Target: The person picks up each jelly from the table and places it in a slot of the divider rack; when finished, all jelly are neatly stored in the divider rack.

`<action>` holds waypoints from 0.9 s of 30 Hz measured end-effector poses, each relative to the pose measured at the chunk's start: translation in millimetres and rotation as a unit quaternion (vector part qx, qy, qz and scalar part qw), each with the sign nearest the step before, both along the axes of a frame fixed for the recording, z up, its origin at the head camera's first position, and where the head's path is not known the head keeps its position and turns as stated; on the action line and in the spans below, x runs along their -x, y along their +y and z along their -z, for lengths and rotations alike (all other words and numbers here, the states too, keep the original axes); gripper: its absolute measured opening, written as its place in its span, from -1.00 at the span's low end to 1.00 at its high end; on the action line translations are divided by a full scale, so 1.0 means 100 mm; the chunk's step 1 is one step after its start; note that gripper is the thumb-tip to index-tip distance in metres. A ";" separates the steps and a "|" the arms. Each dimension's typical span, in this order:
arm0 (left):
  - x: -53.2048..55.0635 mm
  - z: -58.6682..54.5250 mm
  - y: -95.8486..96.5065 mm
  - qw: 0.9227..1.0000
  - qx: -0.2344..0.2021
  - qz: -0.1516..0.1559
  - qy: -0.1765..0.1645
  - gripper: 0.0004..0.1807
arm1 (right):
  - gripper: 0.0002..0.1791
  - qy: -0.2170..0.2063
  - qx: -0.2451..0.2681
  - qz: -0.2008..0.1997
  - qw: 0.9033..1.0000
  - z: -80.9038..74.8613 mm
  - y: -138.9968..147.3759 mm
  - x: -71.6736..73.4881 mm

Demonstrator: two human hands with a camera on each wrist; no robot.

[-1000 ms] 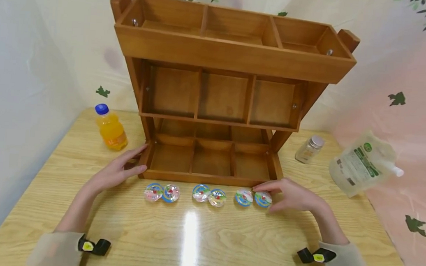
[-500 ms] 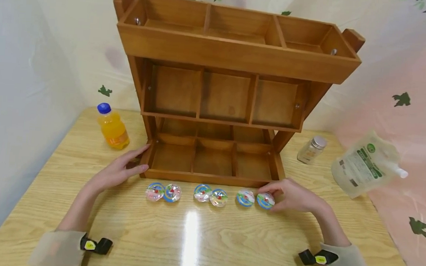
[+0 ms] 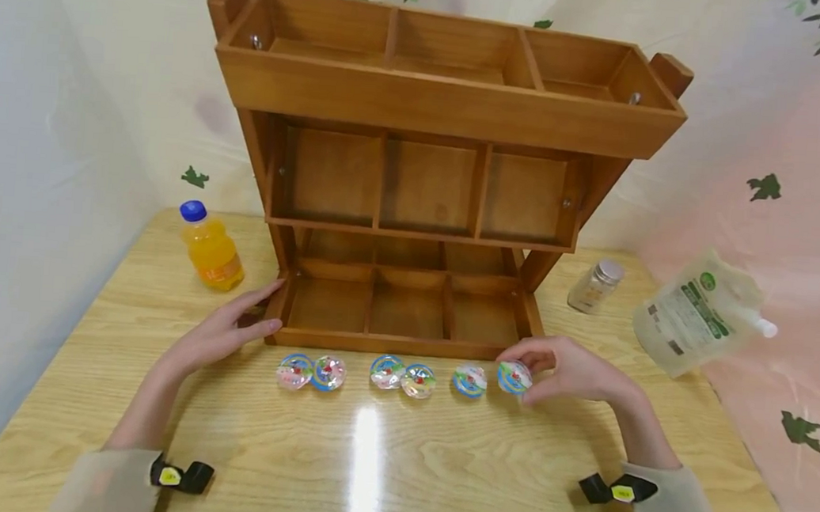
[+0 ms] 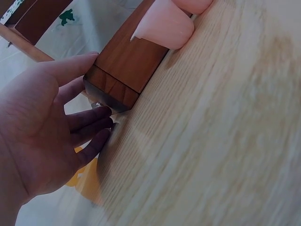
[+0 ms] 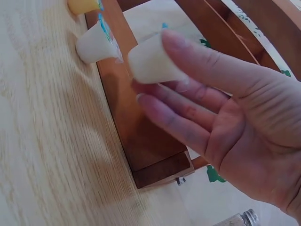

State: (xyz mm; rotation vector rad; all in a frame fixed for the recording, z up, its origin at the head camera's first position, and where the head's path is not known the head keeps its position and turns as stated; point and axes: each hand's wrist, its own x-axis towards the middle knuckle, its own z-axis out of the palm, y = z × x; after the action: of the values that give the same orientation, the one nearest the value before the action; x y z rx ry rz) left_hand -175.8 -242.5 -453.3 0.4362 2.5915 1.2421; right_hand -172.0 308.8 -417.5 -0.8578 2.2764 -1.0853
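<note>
My right hand [image 3: 573, 370] pinches a small jelly cup [image 3: 514, 377] with a printed lid, between thumb and fingers. In the right wrist view the held cup [image 5: 153, 61] has a whitish body and is off the table, before the front board. Just left of it stands another white jelly cup [image 3: 469, 381]. Further left along the shelf's front are two middle cups [image 3: 387, 372] and two pink cups [image 4: 167, 26]. My left hand [image 3: 222, 334] rests its fingers against the left end of the brown wooden tiered shelf [image 3: 449, 104], thumb at the front corner.
An orange juice bottle [image 3: 212, 252] with a blue cap stands left of the shelf. To the right are a small glass jar [image 3: 595, 288] and a translucent spouted pouch [image 3: 698, 316]. The shelf has three compartments per tier. Patterned cloth [image 3: 760, 257] surrounds the table.
My right hand has closed its fingers on the rightmost jelly cup and lifted it slightly off the table. The left hand stays at the shelf's end.
</note>
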 end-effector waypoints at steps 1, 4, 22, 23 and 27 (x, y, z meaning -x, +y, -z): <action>0.00 0.00 0.00 1.000 -0.001 0.000 -0.001 -0.22 | -0.40 0.001 0.004 0.005 1.000 -0.01 0.00 0.00; 0.00 -0.01 0.00 1.000 0.000 -0.001 -0.002 -0.21 | -0.40 0.008 0.025 0.016 1.000 -0.03 -0.01 0.03; 0.01 0.03 0.02 1.000 -0.007 -0.008 -0.006 -0.21 | -0.38 0.001 0.088 0.088 0.992 -0.10 -0.47 0.36; 0.01 0.03 0.02 1.000 -0.006 -0.009 -0.005 -0.21 | -0.38 0.004 0.088 0.090 0.992 -0.10 -0.52 0.38; 0.01 0.04 0.02 1.000 -0.002 -0.012 0.000 -0.21 | -0.37 0.006 0.093 0.095 0.991 -0.07 -0.74 0.49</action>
State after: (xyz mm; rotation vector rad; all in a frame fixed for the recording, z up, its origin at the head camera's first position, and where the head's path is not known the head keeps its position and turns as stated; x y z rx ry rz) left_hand -176.5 -240.8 -457.1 0.4074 2.6021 1.2549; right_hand -221.4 234.3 -410.2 -0.7289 2.3318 -1.3989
